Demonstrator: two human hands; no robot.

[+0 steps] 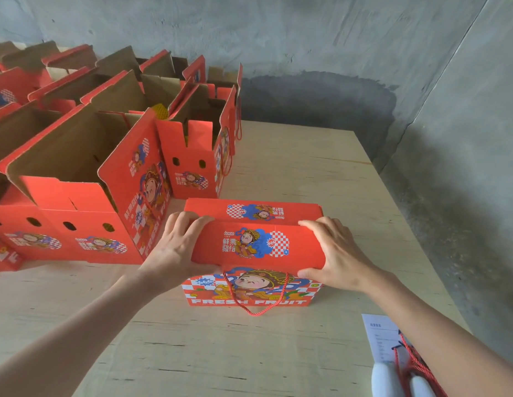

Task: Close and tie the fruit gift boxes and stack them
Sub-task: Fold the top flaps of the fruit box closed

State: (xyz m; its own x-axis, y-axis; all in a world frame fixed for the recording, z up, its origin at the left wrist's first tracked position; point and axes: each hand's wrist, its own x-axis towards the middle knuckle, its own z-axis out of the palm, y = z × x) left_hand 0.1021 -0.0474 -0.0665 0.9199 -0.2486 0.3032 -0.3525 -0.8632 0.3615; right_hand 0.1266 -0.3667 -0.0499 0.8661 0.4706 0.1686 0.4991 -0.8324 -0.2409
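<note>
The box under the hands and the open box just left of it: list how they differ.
The box under the hands has its top flaps folded down; the open box has flaps standing up, brown inside showing. The left hand and right hand grip the folded box's ends; nothing touches the open box. Both are red, same cartoon print.

red box (256, 245), blue-white checks | red cord (254, 309) | pale wood table (292, 167) | grey wall (307, 38)

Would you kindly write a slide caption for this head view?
The left hand and right hand grip the lid flap of a red fruit gift box.
</note>
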